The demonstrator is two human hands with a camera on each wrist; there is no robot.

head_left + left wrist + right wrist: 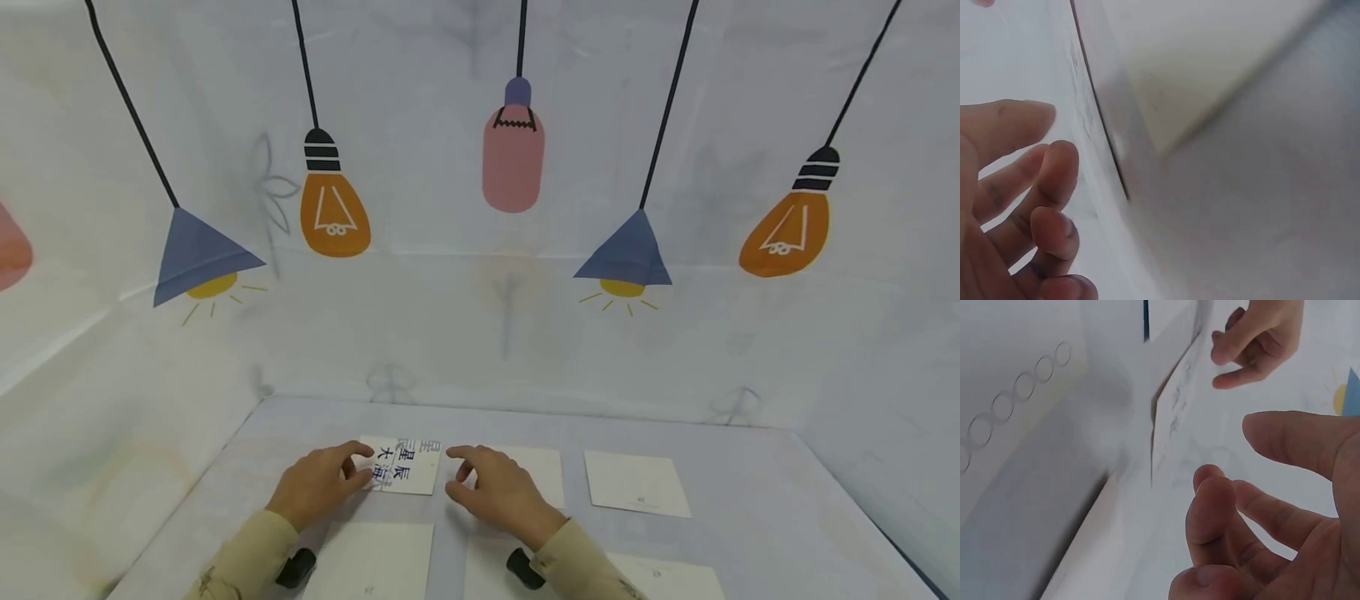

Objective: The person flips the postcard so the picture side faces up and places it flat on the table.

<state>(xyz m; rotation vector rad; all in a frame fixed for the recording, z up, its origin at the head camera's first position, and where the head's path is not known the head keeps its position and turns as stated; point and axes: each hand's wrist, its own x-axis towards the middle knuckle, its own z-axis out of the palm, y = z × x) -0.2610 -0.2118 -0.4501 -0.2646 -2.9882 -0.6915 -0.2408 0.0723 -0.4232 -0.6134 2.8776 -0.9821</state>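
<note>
Framing a printed card between them, your left hand and right hand face each other over the far left part of a pale table. Fingers on both are loosely bent, thumb and forefinger parted, with nothing gripped. Your right fingertips sit just beside the card's right edge; your left ones line up with its left edge, though contact there cannot be told for certain from the head view.

The card lies flat, appearing longer from left to right; foreshortening leaves its true long axis unsure. Its dark blue characters form two lines running from far to near; which way their tops face is too small to tell.

Six cards show in all, three per row: beside the printed one, a half-hidden card and a far-right card; nearer you, three pale cards. Five lamps hang in print across the back wall: two blue shades, two orange bulbs, one pink lamp.
</note>
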